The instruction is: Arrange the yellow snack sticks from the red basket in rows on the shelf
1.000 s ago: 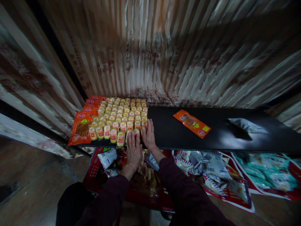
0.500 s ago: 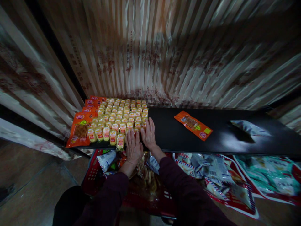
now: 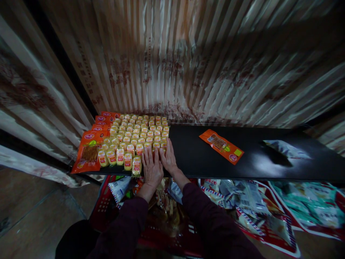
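Observation:
Rows of small yellow wrapped snack cakes (image 3: 132,138) stand packed together on the left part of a black shelf (image 3: 185,158). My left hand (image 3: 152,167) lies with its fingers stretched out against the front right cakes. Beside it, my right hand (image 3: 168,156) rests along the right edge of the rows, fingers extended. Neither hand is closed around anything. Some cakes under the fingers are hidden. Left of the cakes lie several overlapping orange snack packets (image 3: 87,153).
A single orange packet (image 3: 222,145) and a silvery packet (image 3: 287,149) lie farther right on the shelf. Below its front edge are a red basket (image 3: 101,212) of snacks, bags with striped edges (image 3: 248,201) and green packs (image 3: 315,205). Pleated sheeting (image 3: 172,64) hangs behind.
The view has shifted slightly, so the shelf sits a little lower. Both hands stay against the cakes, with hardly any movement of their own. The cakes keep their arrangement.

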Demonstrator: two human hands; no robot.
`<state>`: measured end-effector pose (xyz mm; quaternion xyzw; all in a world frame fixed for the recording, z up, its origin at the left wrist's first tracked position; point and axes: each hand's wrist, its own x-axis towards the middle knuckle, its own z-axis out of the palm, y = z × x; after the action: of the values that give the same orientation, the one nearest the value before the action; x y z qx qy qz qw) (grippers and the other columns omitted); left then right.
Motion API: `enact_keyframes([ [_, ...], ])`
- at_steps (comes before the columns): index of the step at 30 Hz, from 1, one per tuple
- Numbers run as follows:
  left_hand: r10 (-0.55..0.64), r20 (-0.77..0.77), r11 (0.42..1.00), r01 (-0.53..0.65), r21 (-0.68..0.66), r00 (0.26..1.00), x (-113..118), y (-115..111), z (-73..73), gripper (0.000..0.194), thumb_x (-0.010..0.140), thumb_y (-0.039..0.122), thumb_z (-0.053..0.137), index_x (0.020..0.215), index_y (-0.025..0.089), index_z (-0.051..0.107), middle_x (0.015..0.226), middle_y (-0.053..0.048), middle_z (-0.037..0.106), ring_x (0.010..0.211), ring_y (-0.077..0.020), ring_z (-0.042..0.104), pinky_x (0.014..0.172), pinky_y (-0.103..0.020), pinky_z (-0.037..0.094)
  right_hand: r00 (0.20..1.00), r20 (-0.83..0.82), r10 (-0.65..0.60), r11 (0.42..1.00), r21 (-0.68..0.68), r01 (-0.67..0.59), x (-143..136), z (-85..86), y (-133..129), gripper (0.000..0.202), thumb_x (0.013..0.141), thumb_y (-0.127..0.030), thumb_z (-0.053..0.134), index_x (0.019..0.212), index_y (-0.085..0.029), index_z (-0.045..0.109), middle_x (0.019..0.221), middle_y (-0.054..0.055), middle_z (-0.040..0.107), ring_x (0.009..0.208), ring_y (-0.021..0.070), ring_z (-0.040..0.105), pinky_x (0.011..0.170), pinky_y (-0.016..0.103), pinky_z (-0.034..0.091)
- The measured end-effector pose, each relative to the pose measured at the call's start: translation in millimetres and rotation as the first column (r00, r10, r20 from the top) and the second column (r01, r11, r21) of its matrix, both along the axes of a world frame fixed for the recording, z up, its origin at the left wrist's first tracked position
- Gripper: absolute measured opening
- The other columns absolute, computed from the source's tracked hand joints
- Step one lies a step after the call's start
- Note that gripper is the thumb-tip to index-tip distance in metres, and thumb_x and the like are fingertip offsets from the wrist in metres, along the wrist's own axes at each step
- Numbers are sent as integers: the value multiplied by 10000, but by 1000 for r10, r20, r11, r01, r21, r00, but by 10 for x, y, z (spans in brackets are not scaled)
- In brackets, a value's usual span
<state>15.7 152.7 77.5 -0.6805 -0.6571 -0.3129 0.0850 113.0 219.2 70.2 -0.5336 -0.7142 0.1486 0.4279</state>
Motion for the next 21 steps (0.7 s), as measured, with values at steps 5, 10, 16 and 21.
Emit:
enact_keyframes([
  [5,3,-4,1000,-3,12,1000,11,20,-3,615,875,239,462,1462,142,306,1548,-160,222,1448,-312,87,1142,-553,203,1000,-8,-10,1000,-6,10,6,0,1,662,946,-492,288,1493,-147,144,1539,144,244,1441,240,193,1155,497,256],
  [10,-22,-20,999,23,24,1000,-5,36,18,581,891,250,453,1454,175,333,1557,-137,203,1450,-296,102,1149,-544,190,999,-47,-26,1000,3,26,15,-8,7,677,944,-500,291,1492,-138,132,1541,156,231,1433,241,212,1150,494,261],
  [16,-13,-7,1000,13,18,1000,-36,99,27,564,892,261,449,1444,189,356,1557,-123,214,1453,-300,79,1142,-560,194,997,-46,-54,999,5,54,4,-50,52,646,949,-494,252,1486,-145,168,1517,157,288,1414,243,255,1135,506,273],
  [21,-23,-13,1000,23,0,1000,-34,121,27,580,891,257,447,1455,189,329,1551,-129,233,1452,-295,88,1144,-567,183,999,-6,-45,999,-6,45,-10,-72,61,611,961,-474,199,1472,-142,224,1528,153,266,1437,232,193,1141,505,251],
])
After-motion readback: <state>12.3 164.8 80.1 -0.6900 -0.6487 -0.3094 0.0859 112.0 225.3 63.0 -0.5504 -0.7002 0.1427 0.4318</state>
